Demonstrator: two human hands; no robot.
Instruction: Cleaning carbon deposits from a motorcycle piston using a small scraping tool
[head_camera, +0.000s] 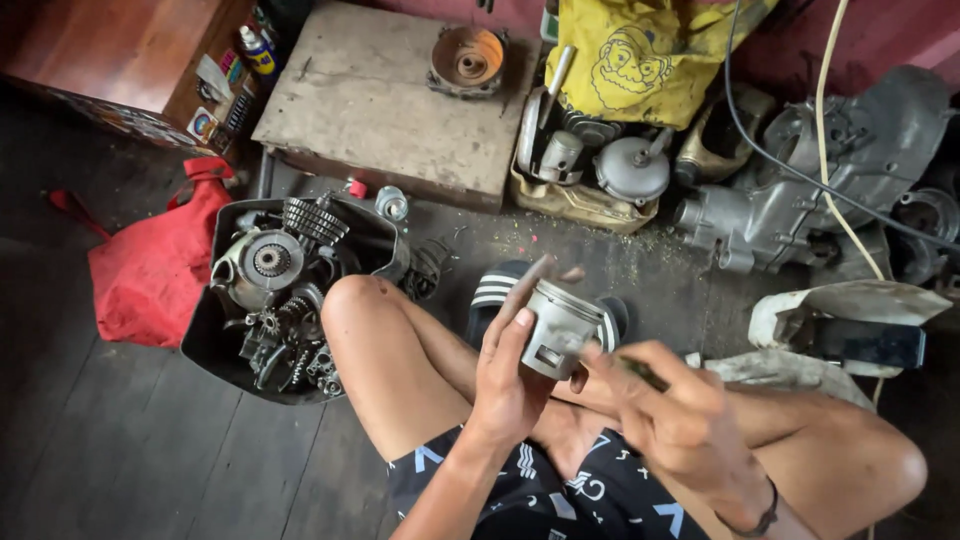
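One grey piston at frame centre, axis tilted, crown upper right; gripped by left hand; right hand pinching a thin tool.

My head camera, the only view, looks steeply down from just above my lap. My knees fill the lower frame close up; the wooden floor runs up toward the frame's top edge.
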